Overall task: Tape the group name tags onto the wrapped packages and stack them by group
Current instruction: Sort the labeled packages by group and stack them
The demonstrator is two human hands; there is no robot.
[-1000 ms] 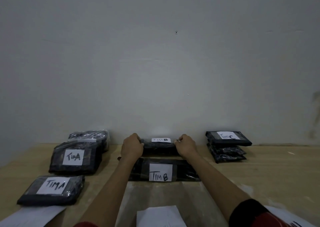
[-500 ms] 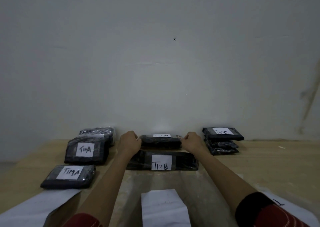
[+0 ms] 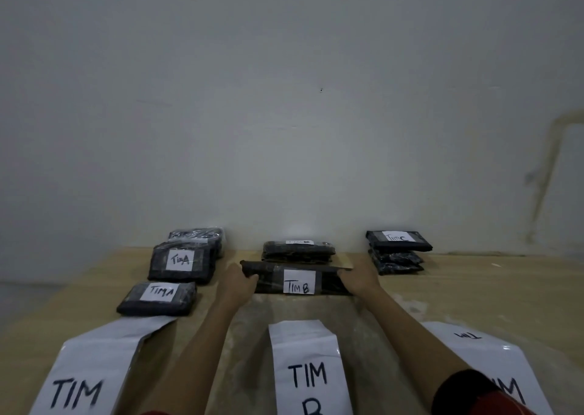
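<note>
A long black wrapped package (image 3: 271,274) with a white "TIM B" tag (image 3: 299,282) lies at the table's middle. My left hand (image 3: 238,280) grips its left end and my right hand (image 3: 358,277) grips its right end; the left end looks slightly raised. Behind it, against the wall, sits another "TIM B" package (image 3: 298,250), no hand on it. Left of centre are two "TIM A" packages (image 3: 181,261) (image 3: 158,297) and an untagged-looking one (image 3: 197,236) behind. At the right stands a "TIM C" stack (image 3: 396,250).
Three large white sheets lettered "TIM" lie along the near edge: left sheet (image 3: 91,367), middle "TIM B" sheet (image 3: 308,367), right sheet (image 3: 486,361). The wooden table (image 3: 489,291) ends at a plain grey wall close behind the packages.
Both hands let go of the rear "TIM B" package by the wall and came back toward me, closing on the ends of the nearer "TIM B" package. The camera tilted down.
</note>
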